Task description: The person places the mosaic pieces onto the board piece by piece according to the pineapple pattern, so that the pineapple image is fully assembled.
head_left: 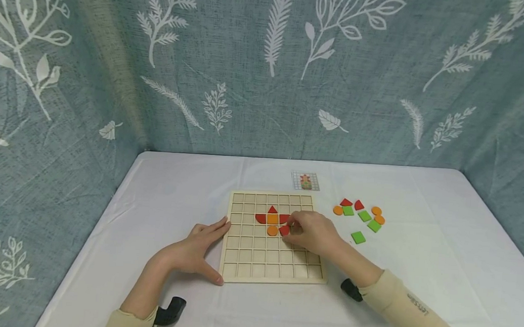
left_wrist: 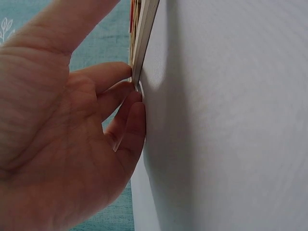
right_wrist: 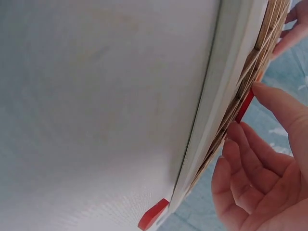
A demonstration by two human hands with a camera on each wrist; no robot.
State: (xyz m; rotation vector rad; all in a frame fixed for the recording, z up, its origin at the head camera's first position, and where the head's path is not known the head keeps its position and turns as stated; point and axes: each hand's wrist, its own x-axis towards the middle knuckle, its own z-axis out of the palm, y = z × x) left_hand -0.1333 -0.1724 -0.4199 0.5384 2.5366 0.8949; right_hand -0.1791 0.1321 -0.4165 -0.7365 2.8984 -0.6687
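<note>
right hand (head_left: 314,232) pinches red piece (head_left: 284,230) parallel to board (head_left: 259,257)

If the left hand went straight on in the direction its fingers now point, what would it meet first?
The left hand would first meet the wooden board at its left edge, which the fingers seem to touch.

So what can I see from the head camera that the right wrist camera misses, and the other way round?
Only the head view shows the picture card, the green squares and the loose orange discs.

Only the right wrist view shows the palm side of the right hand.

Both show the wooden grid board, the red piece that the right hand pinches, the left hand, a loose red tile, the white tablecloth and the leaf-print curtain.
</note>
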